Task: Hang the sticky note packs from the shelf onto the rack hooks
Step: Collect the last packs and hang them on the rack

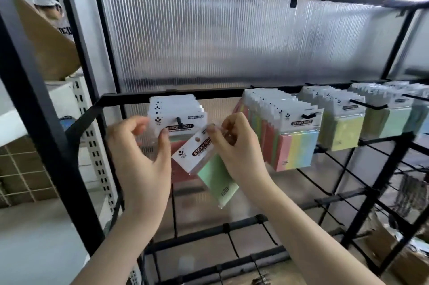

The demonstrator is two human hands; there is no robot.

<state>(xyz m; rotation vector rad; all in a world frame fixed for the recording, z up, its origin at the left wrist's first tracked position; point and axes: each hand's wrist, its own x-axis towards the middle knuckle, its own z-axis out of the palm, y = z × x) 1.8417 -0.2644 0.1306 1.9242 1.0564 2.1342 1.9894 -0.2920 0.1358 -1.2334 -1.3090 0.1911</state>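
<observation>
Head view: two bare arms reach up to a black metal rack [232, 93] backed by a ribbed translucent panel [232, 36]. The right hand [234, 145] pinches the top corner of a loose sticky note pack [209, 164], fingers clamped on its clear wrapper. This pack hangs tilted, its white header card with punched hole to the upper left and green notes trailing down to the right, just below and in front of the leftmost hook [179, 121]. The left hand [141, 152] has its fingers curled around the left edge of the stack of packs [176, 110] already hanging on that hook, thumb pressed on the front pack. To the right, more hooks along the same bar carry rows of pastel packs [294, 143]. Lower rack bars carry bare hooks.
</observation>
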